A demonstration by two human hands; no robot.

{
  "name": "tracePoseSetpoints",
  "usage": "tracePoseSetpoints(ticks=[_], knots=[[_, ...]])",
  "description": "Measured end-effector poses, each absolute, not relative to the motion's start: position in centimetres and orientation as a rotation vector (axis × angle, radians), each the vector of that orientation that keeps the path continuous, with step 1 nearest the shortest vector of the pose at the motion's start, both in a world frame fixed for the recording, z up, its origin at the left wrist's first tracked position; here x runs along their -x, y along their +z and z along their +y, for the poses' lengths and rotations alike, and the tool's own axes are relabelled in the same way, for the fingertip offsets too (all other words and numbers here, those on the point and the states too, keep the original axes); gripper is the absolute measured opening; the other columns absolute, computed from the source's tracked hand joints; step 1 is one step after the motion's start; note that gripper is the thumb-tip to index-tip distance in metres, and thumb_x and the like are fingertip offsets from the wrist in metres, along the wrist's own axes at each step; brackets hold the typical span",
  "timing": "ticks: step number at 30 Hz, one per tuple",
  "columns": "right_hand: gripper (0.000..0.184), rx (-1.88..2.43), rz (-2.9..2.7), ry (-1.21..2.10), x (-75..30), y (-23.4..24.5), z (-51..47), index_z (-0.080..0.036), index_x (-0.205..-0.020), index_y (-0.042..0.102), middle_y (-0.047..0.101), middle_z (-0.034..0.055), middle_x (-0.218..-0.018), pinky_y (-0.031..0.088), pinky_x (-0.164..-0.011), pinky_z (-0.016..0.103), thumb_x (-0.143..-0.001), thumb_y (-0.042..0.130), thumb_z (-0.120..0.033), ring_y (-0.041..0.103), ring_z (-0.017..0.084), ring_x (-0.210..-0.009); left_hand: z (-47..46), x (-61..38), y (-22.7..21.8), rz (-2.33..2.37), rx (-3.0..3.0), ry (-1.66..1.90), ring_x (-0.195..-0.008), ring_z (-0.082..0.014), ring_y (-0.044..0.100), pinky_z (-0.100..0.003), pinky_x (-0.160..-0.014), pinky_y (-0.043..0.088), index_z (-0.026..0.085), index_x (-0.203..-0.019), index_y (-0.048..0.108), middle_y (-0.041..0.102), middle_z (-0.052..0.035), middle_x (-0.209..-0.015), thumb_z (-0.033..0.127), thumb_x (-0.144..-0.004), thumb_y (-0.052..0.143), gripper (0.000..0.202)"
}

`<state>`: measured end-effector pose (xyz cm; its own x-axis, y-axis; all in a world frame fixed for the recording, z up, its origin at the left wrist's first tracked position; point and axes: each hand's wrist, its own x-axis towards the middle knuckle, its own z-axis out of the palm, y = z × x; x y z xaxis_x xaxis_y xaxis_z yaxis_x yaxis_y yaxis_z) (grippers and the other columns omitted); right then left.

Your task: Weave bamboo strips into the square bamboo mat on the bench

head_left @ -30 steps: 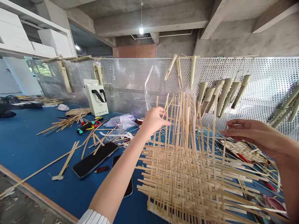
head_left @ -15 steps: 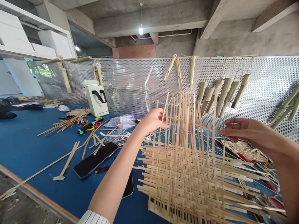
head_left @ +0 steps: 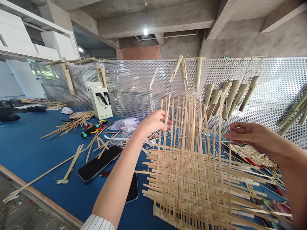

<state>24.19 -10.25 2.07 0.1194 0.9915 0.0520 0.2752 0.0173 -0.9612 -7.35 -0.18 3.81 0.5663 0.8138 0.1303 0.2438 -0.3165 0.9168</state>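
We find a bamboo-strip weave [head_left: 192, 182] resting across the near right of the blue worktop [head_left: 35, 143], with a row of upright strips [head_left: 189, 124] rising from its far side. Both grips are above the weave, at the uprights.

The left grip [head_left: 153, 123] stands at the left end of the row, touching the outermost uprights with its fingers behind them. The hand hides the contact, so we cannot tell whether it is closed on a strip. The right grip [head_left: 251, 137] is open, palm down and fingers lightly curled, its fingertips [head_left: 226, 135] just beside the right end of the row. We see no strip held in it. A striped sleeve cuff [head_left: 94, 223] shows at the bottom of the view.

Left of the weave, the worktop carries a black smartphone [head_left: 99, 163], a second phone [head_left: 133, 191] partly under the left forearm, a bundle of loose strips [head_left: 78, 118], a tool with red and yellow handles [head_left: 92, 129] and a clear plastic bag [head_left: 124, 126]. A white paper bag [head_left: 100, 103] stands upright against a perforated metal screen [head_left: 134, 86], from which bamboo pieces [head_left: 240, 92] hang. A second woven piece [head_left: 251, 155] lies to the right, beyond the weave.
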Motion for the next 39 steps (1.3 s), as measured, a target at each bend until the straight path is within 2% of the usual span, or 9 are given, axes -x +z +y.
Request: tracePoseSetpoints(ticks=[5,9,14,18,21,24,30,33,39], knots=[[0.028,1.433,-1.347,0.945,-24.8,1.7,-9.9,-0.024,-0.079,0.062,0.061,-0.0021,-0.078,0.049,-0.062,0.013,-0.058,0.081,-0.027,0.06,0.011,-0.075,-0.3,7.5,4.1,0.858,-1.893,0.597,-0.08,-0.0219,0.064,-0.03,-0.06,0.047,0.019,-0.086,0.04,0.061,-0.0071,-0.091,-0.002,-0.053,0.053,0.041],[0.026,1.446,-1.38,0.947,-24.9,1.6,-10.0,-0.024,-0.078,0.062,0.06,-0.0028,-0.078,0.049,-0.061,0.012,-0.059,0.08,-0.028,0.059,0.01,-0.075,-0.7,7.4,4.1,0.926,-1.923,0.596,-0.075,-0.0221,0.064,-0.03,-0.056,0.045,0.019,-0.081,0.04,0.061,-0.0044,-0.079,-0.002,-0.053,0.053,0.037],[0.027,1.456,-1.37,0.927,-24.7,1.6,-10.0,-0.022,-0.076,0.063,0.06,-0.0009,-0.074,0.049,-0.058,0.013,-0.058,0.081,-0.029,0.059,0.011,-0.071,-1.1,7.1,4.2,1.01,-1.955,0.625,-0.068,-0.0171,0.062,-0.03,-0.058,0.048,0.016,-0.068,0.046,0.062,-0.0034,-0.072,0.001,-0.053,0.058,0.024],[0.03,1.447,-1.363,0.919,-24.8,1.5,-9.9,-0.022,-0.078,0.063,0.061,0.0008,-0.075,0.05,-0.059,0.017,-0.054,0.082,-0.026,0.059,0.014,-0.073,-0.6,7.2,3.9,0.999,-2.003,0.59,-0.069,-0.0181,0.063,-0.032,-0.063,0.049,0.014,-0.061,0.052,0.063,-0.0044,-0.067,0.005,-0.054,0.06,0.014],[0.029,1.455,-1.368,0.927,-24.7,1.6,-9.8,-0.021,-0.077,0.062,0.062,0.0006,-0.073,0.049,-0.058,0.016,-0.056,0.081,-0.027,0.058,0.013,-0.07,-0.1,7.6,3.6,0.99,-1.987,0.611,-0.069,-0.0187,0.064,-0.033,-0.066,0.05,0.014,-0.063,0.056,0.063,-0.0042,-0.064,0.011,-0.056,0.064,0.011],[0.03,1.457,-1.364,0.925,-24.5,1.6,-9.9,-0.021,-0.077,0.062,0.062,0.0013,-0.073,0.05,-0.058,0.018,-0.055,0.081,-0.027,0.059,0.014,-0.07,0.0,8.1,3.7,0.927,-1.967,0.589,-0.068,-0.0175,0.064,-0.033,-0.067,0.049,0.015,-0.066,0.056,0.064,-0.0035,-0.065,0.012,-0.056,0.066,0.014],[0.029,1.446,-1.358,0.96,-24.4,1.5,-9.8,-0.021,-0.075,0.062,0.063,0.0003,-0.07,0.049,-0.058,0.015,-0.056,0.081,-0.029,0.059,0.011,-0.068,-0.5,8.3,4.3,0.839,-2.01,0.485,-0.074,-0.0185,0.063,-0.03,-0.063,0.047,0.015,-0.068,0.056,0.065,-0.0037,-0.072,0.001,-0.054,0.057,0.02],[0.031,1.447,-1.334,0.983,-24.5,1.5,-9.7,-0.021,-0.075,0.061,0.064,-0.0004,-0.069,0.049,-0.058,0.014,-0.054,0.082,-0.03,0.06,0.011,-0.067,-0.7,8.0,4.5,0.89,-2.053,0.486,-0.07,-0.0173,0.062,-0.027,-0.057,0.045,0.014,-0.065,0.056,0.064,-0.0033,-0.071,0.0,-0.053,0.055,0.019],[0.034,1.468,-1.304,0.965,-24.0,1.7,-10.0,-0.021,-0.075,0.06,0.064,0.0009,-0.07,0.05,-0.056,0.016,-0.052,0.083,-0.031,0.06,0.012,-0.065,-1.0,8.0,4.7,0.884,-2.033,0.456,-0.072,-0.0174,0.062,-0.027,-0.057,0.045,0.016,-0.065,0.056,0.064,-0.0031,-0.074,0.002,-0.052,0.056,0.019]])
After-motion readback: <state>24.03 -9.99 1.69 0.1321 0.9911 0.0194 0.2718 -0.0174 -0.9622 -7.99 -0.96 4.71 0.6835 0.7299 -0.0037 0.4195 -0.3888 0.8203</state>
